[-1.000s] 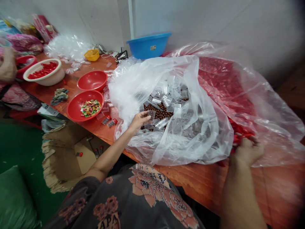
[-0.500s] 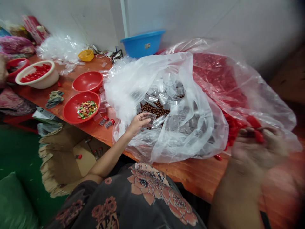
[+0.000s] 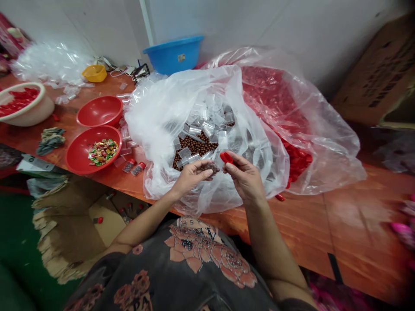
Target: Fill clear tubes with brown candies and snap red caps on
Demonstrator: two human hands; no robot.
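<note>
My left hand [image 3: 192,178] is closed around a small clear plastic container [image 3: 211,168] with brown balls inside. Facing it, a few centimetres to the right, my right hand [image 3: 244,175] pinches a red plastic cap [image 3: 226,157] between thumb and fingers. Cap and container are apart. Both hands are over the front of a large open plastic bag [image 3: 152,125]. Inside the bag lie brown balls [image 3: 194,146] and several clear empty containers [image 3: 207,113]. Red caps [image 3: 296,162] fill another clear bag [image 3: 337,151] at the right.
Two red bowls stand left, the nearer bowl [image 3: 74,155] holding wrapped sweets [image 3: 103,152]. Beside it lie filled capped containers [image 3: 138,168]. A white basin [image 3: 45,106] holds red pieces. A blue basin [image 3: 173,56] stands by the wall. A cardboard box [image 3: 65,229] sits below the table edge.
My right hand has come left from the red-cap bag to the front of my left hand, bringing a red cap. My left hand has lifted a container holding brown balls. The view has shifted right.
</note>
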